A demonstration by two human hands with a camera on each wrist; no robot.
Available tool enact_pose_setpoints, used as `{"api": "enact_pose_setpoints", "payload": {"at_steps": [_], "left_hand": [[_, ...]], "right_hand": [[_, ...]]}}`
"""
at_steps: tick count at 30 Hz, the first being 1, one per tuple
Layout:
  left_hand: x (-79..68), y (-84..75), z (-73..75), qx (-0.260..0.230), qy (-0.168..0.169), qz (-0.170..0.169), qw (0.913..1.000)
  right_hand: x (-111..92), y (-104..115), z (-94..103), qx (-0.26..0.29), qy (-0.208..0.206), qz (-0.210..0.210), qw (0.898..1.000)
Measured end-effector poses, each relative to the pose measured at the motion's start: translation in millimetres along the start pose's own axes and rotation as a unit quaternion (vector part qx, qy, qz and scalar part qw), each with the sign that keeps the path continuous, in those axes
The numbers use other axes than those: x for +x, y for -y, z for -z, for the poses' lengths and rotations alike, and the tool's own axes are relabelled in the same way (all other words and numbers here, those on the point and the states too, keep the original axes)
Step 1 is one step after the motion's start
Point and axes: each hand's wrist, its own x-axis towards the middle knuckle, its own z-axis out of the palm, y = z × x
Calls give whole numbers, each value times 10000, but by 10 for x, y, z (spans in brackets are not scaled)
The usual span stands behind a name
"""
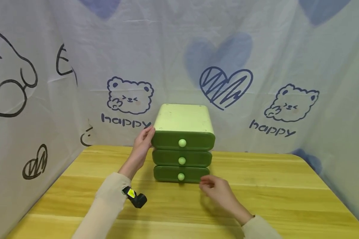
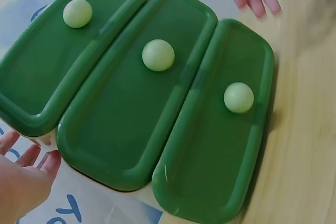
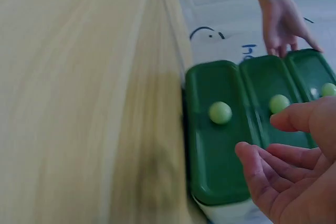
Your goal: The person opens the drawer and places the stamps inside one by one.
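A small three-drawer box [image 1: 183, 118] has a pale green top and dark green fronts, each with a round light green knob. My left hand [image 1: 144, 141] rests against its left side by the top drawer [image 1: 167, 140]; in the left wrist view the fingers [image 2: 51, 163] touch the side with little bend. Near the lower right corner of the bottom drawer [image 1: 164, 174] is my right hand [image 1: 219, 191], its fingers loosely bent and nothing in them. The right wrist view shows a gap between thumb and fingers, in front of the fronts. All three drawers look closed.
The box stands toward the back of a wooden table [image 1: 272, 186]. Behind and beside it hangs a white cloth [image 1: 173, 49] printed with hearts, bears and lettering. A small black camera [image 1: 137, 199] sits on the left wrist.
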Motion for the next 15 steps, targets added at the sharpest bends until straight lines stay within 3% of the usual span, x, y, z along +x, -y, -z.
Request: {"api": "enact_pose_setpoints", "payload": {"at_steps": [4, 8, 11, 15], "left_hand": [[-96, 21, 102, 634, 69, -24, 9980], [-227, 63, 219, 1462, 462, -20, 9882], [-349, 101, 287, 2272, 709, -175, 9711], [-542, 140, 335, 3361, 877, -541, 9362]], "right_hand": [[-60, 14, 150, -309, 134, -40, 9994], [-82, 17, 300, -628, 164, -32, 9979], [-93, 16, 399, -778, 153, -62, 9968], [-110, -2, 496, -949, 204, -163, 9951]]}}
